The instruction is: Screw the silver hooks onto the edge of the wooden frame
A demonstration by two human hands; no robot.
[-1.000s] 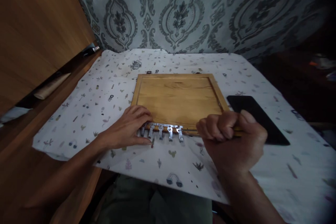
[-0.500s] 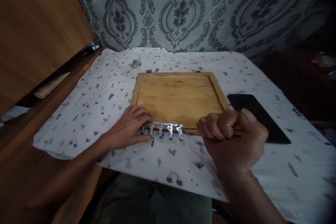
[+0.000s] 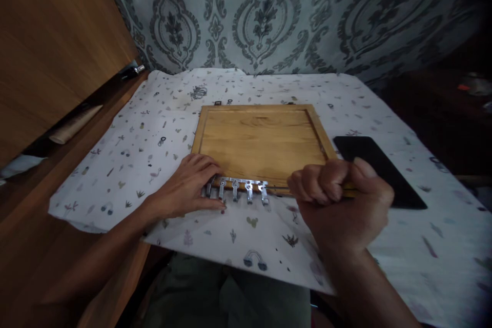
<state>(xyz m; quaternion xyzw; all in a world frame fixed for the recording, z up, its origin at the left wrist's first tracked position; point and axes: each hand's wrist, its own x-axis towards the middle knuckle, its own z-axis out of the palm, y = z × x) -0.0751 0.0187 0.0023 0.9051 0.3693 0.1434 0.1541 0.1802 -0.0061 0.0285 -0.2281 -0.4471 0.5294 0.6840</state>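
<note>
One board (image 3: pixel 261 143) bears one rack (image 3: pixel 249 186) of five hooks along its near edge, left hand (image 3: pixel 191 184) spread, fingers bent, over its near-left corner, right hand (image 3: pixel 342 202) fisted near-right, contents unclear.

fingers (image 3: pixel 315 182): ungloved | forearms (image 3: pixel 125 236): bare | lap clothing (image 3: pixel 184 287): dark grey-green, creased

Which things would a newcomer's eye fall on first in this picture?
The wooden panel at the centre of the patterned white cloth likely catches the eye first. Next comes the shiny strip of metal hooks along the panel's near edge, with the left hand at the strip's left end. The right hand, clenched by the panel's near right corner, also stands out.
</note>
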